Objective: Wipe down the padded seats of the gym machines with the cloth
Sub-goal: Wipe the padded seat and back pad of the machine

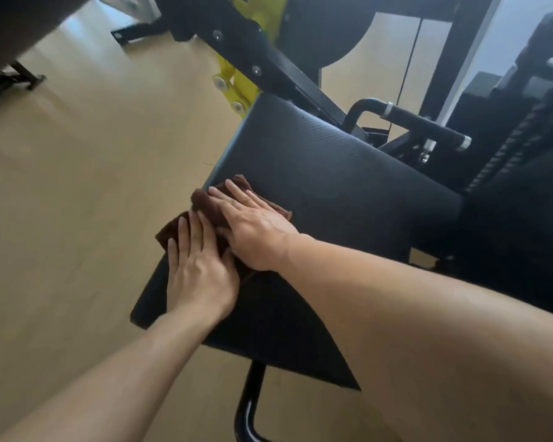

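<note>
**Cloth pinned at the seat's left edge, unwiped pad lying to the right**

The cloth point(211, 204) is lying under both hands at the left edge of the padded seat point(326, 183). The left hand point(201, 272) and right hand point(256, 231) are pressing it flat, fingers straight and slightly spread. The pad's long stretch is running away rightward from the fingertips, nearer the right hand.

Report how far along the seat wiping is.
Done: nothing can be confirmed; the seat shows no clear wiped or unwiped areas. In hand: both hands press the brown cloth flat at the seat's left edge, the left hand beside the right hand, fingers straight. Left: the broad seat surface toward the black handle lies beyond the cloth, and any other machines' seats are not clearly in view.
</note>
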